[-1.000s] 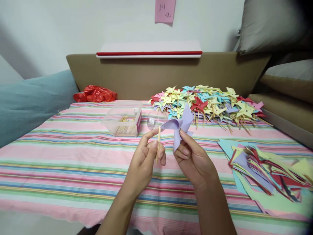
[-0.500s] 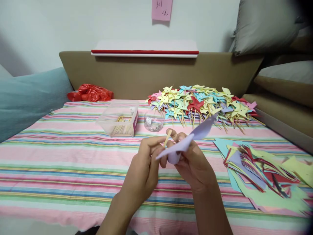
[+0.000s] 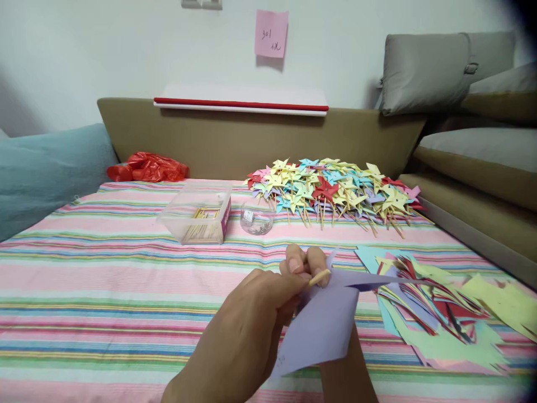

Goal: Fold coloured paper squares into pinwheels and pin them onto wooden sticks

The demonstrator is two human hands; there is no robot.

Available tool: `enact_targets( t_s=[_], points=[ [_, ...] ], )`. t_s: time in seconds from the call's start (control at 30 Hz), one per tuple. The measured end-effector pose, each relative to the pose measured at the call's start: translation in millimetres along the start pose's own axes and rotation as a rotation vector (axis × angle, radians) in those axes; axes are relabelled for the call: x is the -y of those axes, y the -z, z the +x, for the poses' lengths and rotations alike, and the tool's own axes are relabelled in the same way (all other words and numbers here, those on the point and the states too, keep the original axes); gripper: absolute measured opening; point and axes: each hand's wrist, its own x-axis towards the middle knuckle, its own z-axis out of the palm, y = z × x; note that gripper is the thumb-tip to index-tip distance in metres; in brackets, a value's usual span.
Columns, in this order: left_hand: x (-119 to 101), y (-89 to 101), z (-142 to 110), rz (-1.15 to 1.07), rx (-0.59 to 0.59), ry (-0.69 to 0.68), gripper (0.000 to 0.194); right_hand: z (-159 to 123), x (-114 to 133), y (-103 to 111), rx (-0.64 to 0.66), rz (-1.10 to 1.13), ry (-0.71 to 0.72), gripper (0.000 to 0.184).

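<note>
A short wooden stick (image 3: 319, 277) pokes out from the pinched fingers of my left hand (image 3: 251, 322), its tip against the purple paper. My right hand (image 3: 315, 262) is closed on the purple pinwheel paper (image 3: 321, 327) from behind; its curled fingertips show above, while the palm is hidden by the sheet. One broad paper blade hangs down toward me and a narrow one points right. Whether a pin sits at the paper's centre, I cannot make out.
Finished pinwheels (image 3: 325, 189) are heaped at the back right. Cut coloured paper (image 3: 419, 302) lies at the right with a dark tool on it. A plastic box of sticks (image 3: 193, 229) and a clear round container (image 3: 257, 219) stand beyond my hands. A red bag (image 3: 155, 168) lies back left.
Both hands have turned, and the paper has swung from nearly edge-on to showing its broad face. The stick now points right toward the paper. The view has tilted up and shifted right.
</note>
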Motion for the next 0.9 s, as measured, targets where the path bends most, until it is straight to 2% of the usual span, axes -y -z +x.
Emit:
enact_targets(
  t_s=[0.07, 0.17, 0.37, 0.5, 0.6, 0.77, 0.9],
  points=[
    [-1, 0.8, 1, 0.028, 0.003, -0.045, 0.048, 1, -4, 2, 0.017, -0.011, 0.007, 0.033],
    [-3, -0.3, 2, 0.047, 0.025, -0.031, 0.045, 1, -3, 1, 0.013, -0.044, 0.006, 0.026],
    [-4, -3.9, 3, -0.013, 0.026, 0.019, 0.046, 0, 6, -5, -0.045, -0.121, -0.019, 0.030],
    [-2, -5.4, 2, -0.072, 0.016, 0.089, 0.032, -1, 10, -9, -0.086, -0.155, -0.037, 0.031],
    [4, -9.2, -2, -0.084, 0.015, 0.118, 0.028, 0, 11, -11, -0.114, -0.167, -0.047, 0.030],
    [18, -17.0, -6, -0.029, -0.054, 0.154, 0.027, -1, 8, -16, -0.147, -0.149, -0.052, 0.030],
    [19, -5.9, -3, 0.091, -0.032, 0.099, 0.034, -4, 2, -25, -0.143, -0.110, -0.059, 0.023]
  ],
)
